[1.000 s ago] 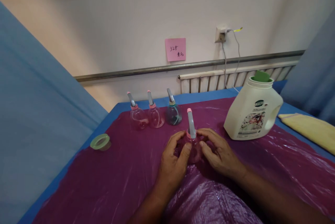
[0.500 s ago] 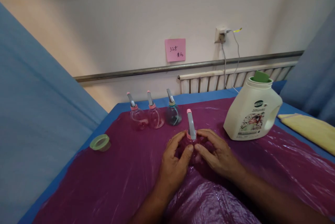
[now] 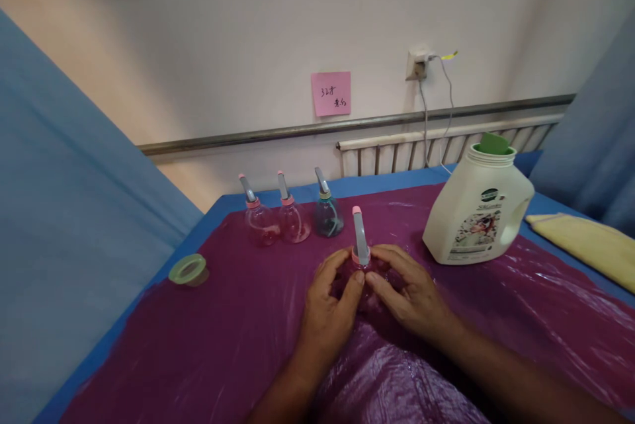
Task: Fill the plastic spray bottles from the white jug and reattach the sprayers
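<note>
Between my two hands stands a clear pink spray bottle [image 3: 362, 256] with a grey and pink nozzle head pointing away from me. My left hand [image 3: 327, 298] curves around its left side, thumb near the neck. From the right, my right hand [image 3: 409, 288] wraps it the same way, fingers behind the neck. Most of the bottle's body is hidden by my fingers. Behind it, to the left, are two more pink spray bottles [image 3: 294, 222] and one teal spray bottle [image 3: 328, 219], all upright with some contents low inside.
A large cream jug [image 3: 446, 232] holding something green in its mouth stands at right, beside a folded yellow cloth [image 3: 585, 242]. A green-rimmed funnel-like cup [image 3: 187, 270] sits at left. Purple plastic sheeting [image 3: 223, 351] covers the blue surface. Blue curtains [image 3: 74, 212] hang on both sides.
My hands stay around the pink spray bottle with almost no movement. The whole view has shifted very slightly.
</note>
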Tool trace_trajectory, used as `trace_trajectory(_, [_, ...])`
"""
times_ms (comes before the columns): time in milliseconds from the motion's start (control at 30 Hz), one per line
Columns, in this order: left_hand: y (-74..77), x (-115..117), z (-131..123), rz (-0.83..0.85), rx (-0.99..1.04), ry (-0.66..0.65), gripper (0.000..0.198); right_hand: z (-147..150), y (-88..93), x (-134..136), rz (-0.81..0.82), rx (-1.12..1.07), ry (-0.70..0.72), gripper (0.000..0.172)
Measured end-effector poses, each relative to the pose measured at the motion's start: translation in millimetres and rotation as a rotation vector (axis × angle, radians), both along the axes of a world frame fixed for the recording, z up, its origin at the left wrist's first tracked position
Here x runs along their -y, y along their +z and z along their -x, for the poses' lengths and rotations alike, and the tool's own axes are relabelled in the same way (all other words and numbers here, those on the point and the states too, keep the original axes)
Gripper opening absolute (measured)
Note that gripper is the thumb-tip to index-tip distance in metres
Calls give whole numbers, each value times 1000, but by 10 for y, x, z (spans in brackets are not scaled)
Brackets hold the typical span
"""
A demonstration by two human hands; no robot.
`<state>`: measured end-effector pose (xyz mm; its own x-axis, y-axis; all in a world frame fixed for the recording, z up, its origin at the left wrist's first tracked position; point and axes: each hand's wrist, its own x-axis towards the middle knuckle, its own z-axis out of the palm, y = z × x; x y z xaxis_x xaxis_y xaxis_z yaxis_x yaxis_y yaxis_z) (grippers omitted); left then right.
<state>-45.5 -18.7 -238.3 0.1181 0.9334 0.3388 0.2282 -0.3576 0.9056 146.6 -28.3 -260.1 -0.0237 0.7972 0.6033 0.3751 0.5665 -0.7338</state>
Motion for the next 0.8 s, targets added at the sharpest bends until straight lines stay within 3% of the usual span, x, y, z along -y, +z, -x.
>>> trace_trajectory(300, [11,-19,2,-69,2,-34,34,-6,53,-3,-13,-13,40,31])
trace_trajectory(800, [-20,-18,20,-105,2,-83,38,-8,39,2,36,-7,-41,33])
